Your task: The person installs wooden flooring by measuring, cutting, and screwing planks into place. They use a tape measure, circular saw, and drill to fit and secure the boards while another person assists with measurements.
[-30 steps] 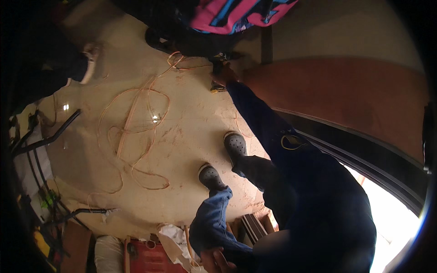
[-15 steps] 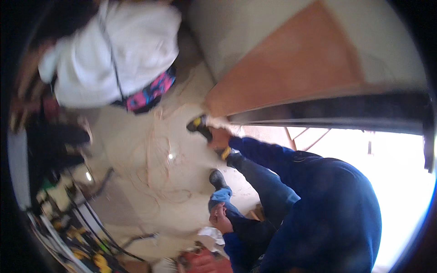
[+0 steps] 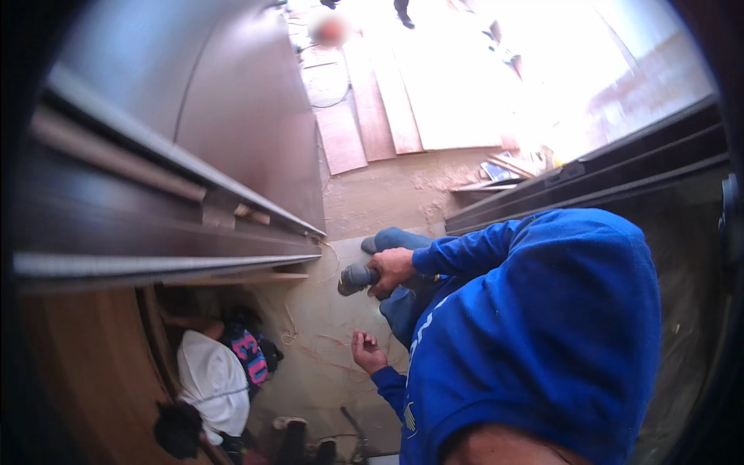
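Soft blue cloth formed the sweatshirt (image 3: 535, 325), creased along its sleeves, above blue trousers (image 3: 401, 310). A smooth, flat brown panel (image 3: 256, 116) ended in straight, pale-edged strips. The power tool (image 3: 358, 280) was stubby and dark grey, rounded at its outer end, with a touch of yellow underneath. It was in the right hand (image 3: 394, 267), whose fingers were wrapped around it, above the floor. The left hand (image 3: 369, 353) was beside it and apart from it, fingers half curled, with nothing visible in them. The floor (image 3: 302, 387) was pale and smooth, with a thin cord (image 3: 289, 337) looped across it. Flat wooden boards (image 3: 341, 139) lay in bright light, and a co-worker in a white top (image 3: 213, 380) bent low near the brown woodwork.
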Demonstrator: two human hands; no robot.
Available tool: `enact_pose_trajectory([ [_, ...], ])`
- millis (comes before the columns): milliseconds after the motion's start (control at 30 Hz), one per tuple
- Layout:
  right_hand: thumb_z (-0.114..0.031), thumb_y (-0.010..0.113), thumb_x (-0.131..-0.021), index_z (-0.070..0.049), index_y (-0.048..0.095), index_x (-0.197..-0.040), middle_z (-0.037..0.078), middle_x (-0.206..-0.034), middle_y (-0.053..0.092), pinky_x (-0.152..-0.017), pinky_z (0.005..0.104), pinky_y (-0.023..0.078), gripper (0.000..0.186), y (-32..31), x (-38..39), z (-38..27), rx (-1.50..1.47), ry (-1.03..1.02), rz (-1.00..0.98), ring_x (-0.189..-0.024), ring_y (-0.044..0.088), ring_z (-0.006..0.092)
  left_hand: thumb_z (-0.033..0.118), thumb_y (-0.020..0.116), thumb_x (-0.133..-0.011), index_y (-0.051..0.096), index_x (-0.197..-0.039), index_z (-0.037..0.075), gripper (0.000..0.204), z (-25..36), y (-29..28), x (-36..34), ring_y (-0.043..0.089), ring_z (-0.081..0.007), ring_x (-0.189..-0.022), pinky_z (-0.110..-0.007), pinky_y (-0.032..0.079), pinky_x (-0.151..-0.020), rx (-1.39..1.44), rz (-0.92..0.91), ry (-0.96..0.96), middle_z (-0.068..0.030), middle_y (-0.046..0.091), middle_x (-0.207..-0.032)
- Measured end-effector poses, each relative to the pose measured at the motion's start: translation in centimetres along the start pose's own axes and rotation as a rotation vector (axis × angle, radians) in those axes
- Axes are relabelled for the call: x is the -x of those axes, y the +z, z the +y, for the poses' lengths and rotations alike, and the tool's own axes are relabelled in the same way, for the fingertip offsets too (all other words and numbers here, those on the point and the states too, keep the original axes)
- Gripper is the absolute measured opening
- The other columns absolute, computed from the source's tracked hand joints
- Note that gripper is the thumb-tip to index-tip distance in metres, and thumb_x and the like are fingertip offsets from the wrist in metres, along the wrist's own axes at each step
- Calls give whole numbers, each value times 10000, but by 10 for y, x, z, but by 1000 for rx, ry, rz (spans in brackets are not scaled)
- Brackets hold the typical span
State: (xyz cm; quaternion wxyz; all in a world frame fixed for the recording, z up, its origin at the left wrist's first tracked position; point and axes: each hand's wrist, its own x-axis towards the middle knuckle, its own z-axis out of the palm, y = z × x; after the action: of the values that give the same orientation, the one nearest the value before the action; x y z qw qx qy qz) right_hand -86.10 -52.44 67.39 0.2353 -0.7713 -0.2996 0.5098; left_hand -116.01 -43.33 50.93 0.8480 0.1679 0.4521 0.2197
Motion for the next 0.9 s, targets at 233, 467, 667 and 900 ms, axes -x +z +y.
enact_pose_trajectory([
  [233, -265, 783, -778, -23, 679, -957, 144, -746, 679, -695, 392, 531, 318, -82, 21, 63, -449, -135, 506, -702, 659, 257, 56, 641, -959, 617, -1194, -8, 245, 46, 150, -80, 539, -122, -738, -251, 440, -617, -356, -194, -117, -75, 634, -948],
  [467, -306, 797, -802, -35, 667, -1159, 204, -1000, 717, -861, 406, 536, 466, -204, -4, 119, -566, -67, 817, -941, 698, 308, 122, 657, -968, 637, -1058, 46, 120, -18, 366, -190, 549, -126, -774, -272, 432, -638, -425, -539, -378, -48, 628, -946],
  [667, -317, 790, -807, -53, 675, -1177, 198, -1031, 715, -854, 398, 541, 469, -298, 9, 192, -691, 50, 844, -971, 701, 318, 183, 601, -1013, 622, -1039, 62, 125, -128, 542, -270, 542, -122, -764, -266, 421, -637, -462, -448, -576, -31, 596, -893],
  [900, -282, 830, -785, -39, 688, -1090, 146, -987, 729, -816, 348, 548, 415, -373, 14, 233, -772, 106, 995, -888, 707, 245, 235, 628, -1001, 633, -1042, 72, 168, -235, 677, -311, 576, -92, -768, -239, 454, -650, -362, -390, -680, -22, 648, -924],
])
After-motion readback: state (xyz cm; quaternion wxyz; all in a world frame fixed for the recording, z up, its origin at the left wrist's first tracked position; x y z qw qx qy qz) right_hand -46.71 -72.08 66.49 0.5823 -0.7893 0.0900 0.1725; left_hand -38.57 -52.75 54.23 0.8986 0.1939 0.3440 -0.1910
